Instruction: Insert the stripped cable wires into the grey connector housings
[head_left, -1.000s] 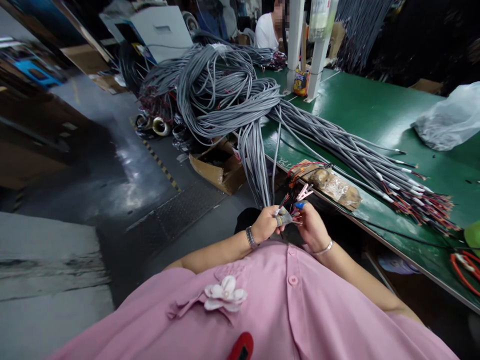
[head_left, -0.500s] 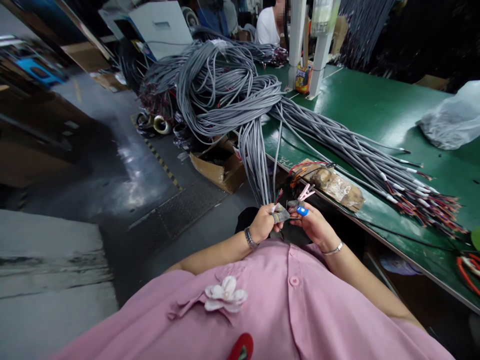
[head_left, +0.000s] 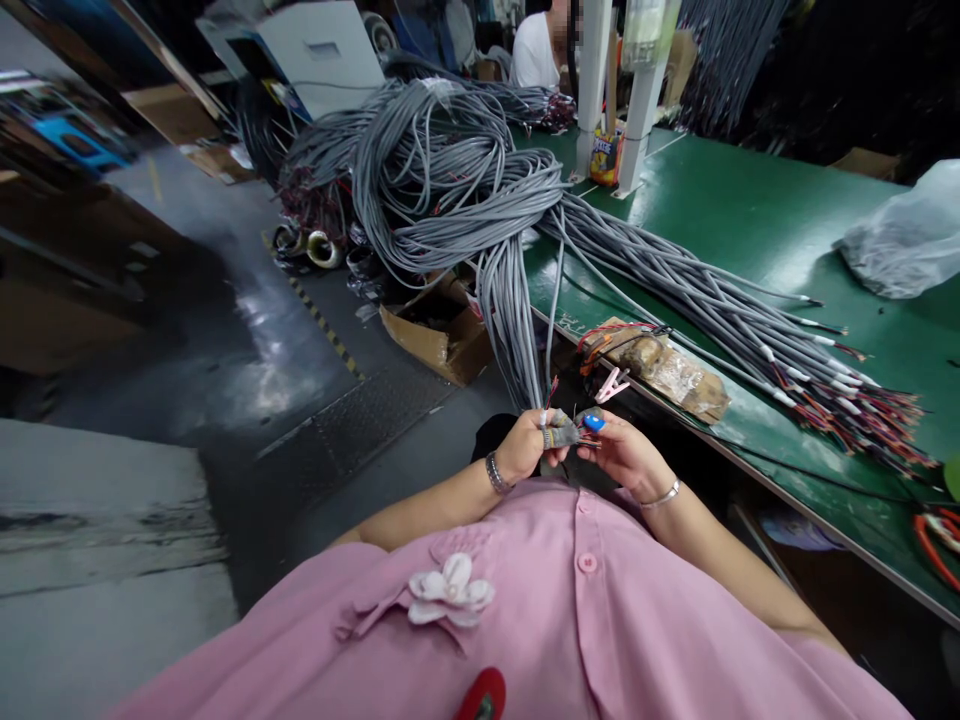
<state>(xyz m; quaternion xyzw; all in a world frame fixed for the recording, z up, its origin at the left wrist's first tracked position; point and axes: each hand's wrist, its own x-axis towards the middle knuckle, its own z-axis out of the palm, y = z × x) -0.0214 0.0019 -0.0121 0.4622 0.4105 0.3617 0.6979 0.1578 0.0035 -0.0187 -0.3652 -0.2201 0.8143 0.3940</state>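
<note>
In front of my pink shirt, my left hand is closed on the end of a grey cable, with grey fabric covering its thumb. Thin coloured wires fan out from its grip towards my right hand. That hand is closed too, its fingertips pinching at the wires. A blue cover sits on one of its digits, and grey fabric shows on another. Just beyond it, a pink clip is at the bench edge. Grey cables hang down from the bench close to my left hand. My fingers hide the exact wires gripped.
The green bench carries a large coil of grey cable and a spread bundle with stripped ends. A taped block lies on its edge. A cardboard box stands below; a person sits behind.
My right hand has shifted slightly left, closer to my left hand, and its blue-covered digit has moved away from the pink clip. My left hand stays nearly still, holding the cable.
</note>
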